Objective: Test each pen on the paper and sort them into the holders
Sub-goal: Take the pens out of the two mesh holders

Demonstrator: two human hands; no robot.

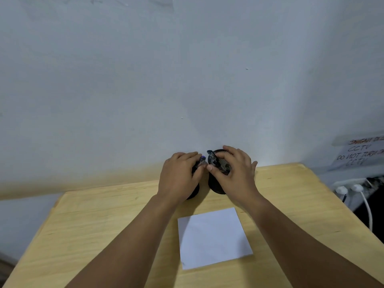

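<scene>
Paper nearest; hands grip two pen-filled holders.

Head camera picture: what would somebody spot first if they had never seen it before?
Probably the two hands meeting at the table's far edge: the left hand and the right hand each rest over a black mesh pen holder, with pens poking out between them. Next, the blank white paper lying nearer on the wooden table.

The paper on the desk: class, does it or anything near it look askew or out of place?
The paper lies slightly rotated against the table edges, and looks blank. Otherwise nothing stands out: both black mesh holders stand upright under the hands.
</scene>
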